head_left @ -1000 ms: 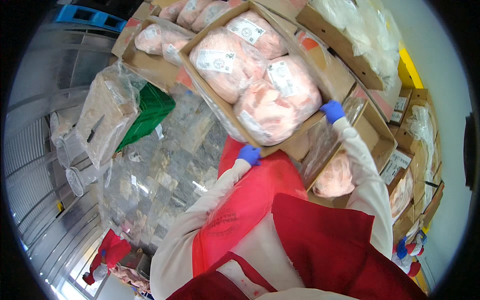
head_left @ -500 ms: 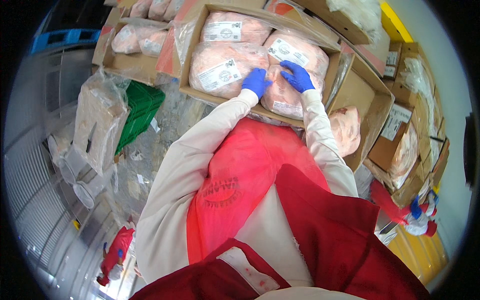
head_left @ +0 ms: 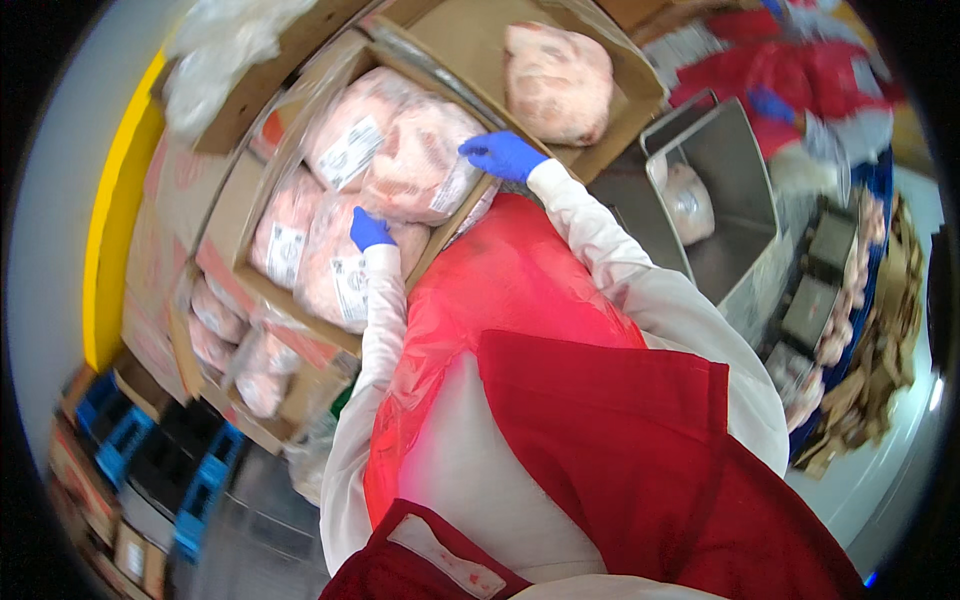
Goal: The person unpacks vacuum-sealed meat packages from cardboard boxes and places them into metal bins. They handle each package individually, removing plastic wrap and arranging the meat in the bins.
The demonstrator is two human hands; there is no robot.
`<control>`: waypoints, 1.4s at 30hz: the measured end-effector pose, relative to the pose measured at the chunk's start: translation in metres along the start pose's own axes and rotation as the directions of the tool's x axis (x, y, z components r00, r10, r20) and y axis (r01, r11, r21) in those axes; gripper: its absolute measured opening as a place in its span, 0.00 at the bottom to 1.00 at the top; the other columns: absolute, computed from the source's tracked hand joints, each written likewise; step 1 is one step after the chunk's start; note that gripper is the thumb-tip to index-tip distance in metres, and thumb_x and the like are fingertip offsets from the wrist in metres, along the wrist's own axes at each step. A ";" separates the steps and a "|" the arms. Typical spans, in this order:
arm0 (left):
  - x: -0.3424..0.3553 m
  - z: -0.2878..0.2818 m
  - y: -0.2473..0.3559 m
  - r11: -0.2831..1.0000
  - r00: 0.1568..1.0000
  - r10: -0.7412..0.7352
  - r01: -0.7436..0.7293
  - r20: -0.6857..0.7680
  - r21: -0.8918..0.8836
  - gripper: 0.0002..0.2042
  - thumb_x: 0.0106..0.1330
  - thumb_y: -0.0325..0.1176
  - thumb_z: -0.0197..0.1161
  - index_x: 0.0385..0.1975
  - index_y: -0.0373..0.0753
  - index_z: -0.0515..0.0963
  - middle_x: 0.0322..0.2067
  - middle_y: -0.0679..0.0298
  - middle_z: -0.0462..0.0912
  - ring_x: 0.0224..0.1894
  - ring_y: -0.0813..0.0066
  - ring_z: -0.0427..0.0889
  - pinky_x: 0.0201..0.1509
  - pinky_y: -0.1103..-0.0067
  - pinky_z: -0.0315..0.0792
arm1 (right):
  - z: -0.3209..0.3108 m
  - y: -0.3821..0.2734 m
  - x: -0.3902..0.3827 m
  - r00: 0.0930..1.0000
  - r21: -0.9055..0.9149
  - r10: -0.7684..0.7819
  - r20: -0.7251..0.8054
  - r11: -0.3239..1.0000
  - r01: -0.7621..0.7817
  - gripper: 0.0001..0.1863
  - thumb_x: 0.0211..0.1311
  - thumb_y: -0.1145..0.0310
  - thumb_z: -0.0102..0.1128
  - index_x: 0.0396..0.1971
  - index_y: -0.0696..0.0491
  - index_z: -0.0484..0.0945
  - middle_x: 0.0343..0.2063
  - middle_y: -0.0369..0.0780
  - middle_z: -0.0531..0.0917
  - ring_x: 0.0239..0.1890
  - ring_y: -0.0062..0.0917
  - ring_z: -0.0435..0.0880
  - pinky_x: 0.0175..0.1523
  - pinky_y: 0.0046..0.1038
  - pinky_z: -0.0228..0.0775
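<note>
My left hand (head_left: 372, 230), in a blue glove, rests at a bagged piece of pale pink meat (head_left: 325, 245); its fingers show too poorly to tell their grip. My right hand (head_left: 503, 155), gloved alike, is open beside the right end of another bagged meat piece (head_left: 420, 150), fingers reaching over the box edge. Whether its fingertips touch the bag I cannot tell. Both pieces lie in a cardboard box (head_left: 425, 262) lined with clear plastic. Two more labelled bags fill its far and left parts: one bagged piece (head_left: 375, 105) and another bagged piece (head_left: 285, 215).
Right of the box, an open carton (head_left: 460, 40) holds an unbagged meat piece (head_left: 560, 85). Farther right stands a metal bin (head_left: 740, 180) with one piece inside. A co-worker in a red apron (head_left: 780, 85) is beyond it. A smaller box (head_left: 290, 425) of bagged meat adjoins on the left.
The view has turned to the right, bringing the metal bin into sight. My right hand has moved off the top of the bagged meat to the box's right edge.
</note>
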State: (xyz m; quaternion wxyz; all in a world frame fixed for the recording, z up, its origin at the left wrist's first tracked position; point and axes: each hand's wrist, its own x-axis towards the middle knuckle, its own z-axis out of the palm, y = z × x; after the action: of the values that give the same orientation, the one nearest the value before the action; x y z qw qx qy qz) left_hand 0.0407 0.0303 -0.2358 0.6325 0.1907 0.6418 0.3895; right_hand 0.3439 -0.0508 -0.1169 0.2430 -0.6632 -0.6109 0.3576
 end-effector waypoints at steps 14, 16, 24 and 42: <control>-0.208 0.059 0.229 0.856 0.881 0.019 -0.259 0.474 0.447 0.11 0.63 0.41 0.57 0.31 0.40 0.77 0.22 0.71 0.72 0.20 0.85 0.69 0.17 0.86 0.62 | -0.015 -0.054 -0.041 0.998 0.242 0.043 -0.056 0.970 -0.028 0.28 0.53 0.60 0.61 0.55 0.49 0.69 0.51 0.44 0.75 0.52 0.34 0.74 0.58 0.33 0.63; -0.201 0.053 0.236 0.852 0.882 0.133 -0.335 0.452 0.403 0.11 0.63 0.41 0.57 0.31 0.41 0.77 0.23 0.73 0.72 0.22 0.86 0.70 0.18 0.87 0.62 | 0.004 -0.082 -0.006 0.980 0.095 -0.199 0.014 0.976 0.197 0.34 0.51 0.58 0.63 0.59 0.48 0.64 0.55 0.44 0.71 0.56 0.37 0.70 0.60 0.34 0.60; -0.202 -0.019 0.231 0.944 0.951 0.309 -0.304 -0.020 0.128 0.14 0.65 0.39 0.56 0.19 0.41 0.72 0.14 0.73 0.66 0.16 0.85 0.65 0.18 0.85 0.58 | 0.115 -0.114 0.086 0.656 -0.085 -0.614 0.439 0.698 0.711 0.23 0.54 0.60 0.58 0.49 0.50 0.70 0.45 0.47 0.75 0.48 0.40 0.74 0.54 0.37 0.64; -0.131 -0.038 0.056 0.509 0.842 0.329 -0.539 0.427 0.671 0.37 0.48 0.50 0.68 0.55 0.36 0.64 0.48 0.46 0.72 0.49 0.51 0.73 0.53 0.67 0.66 | 0.127 -0.130 0.093 0.848 -0.174 -0.529 0.027 0.833 0.525 0.08 0.55 0.72 0.51 0.35 0.58 0.73 0.23 0.48 0.76 0.26 0.43 0.75 0.31 0.38 0.66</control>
State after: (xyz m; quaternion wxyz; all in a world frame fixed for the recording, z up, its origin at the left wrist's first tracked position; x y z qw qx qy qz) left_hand 0.0072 -0.0410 -0.1117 0.4433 0.6437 0.5918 0.1973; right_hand 0.1633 0.0433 -0.1142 0.2796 -0.4921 -0.7960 0.2146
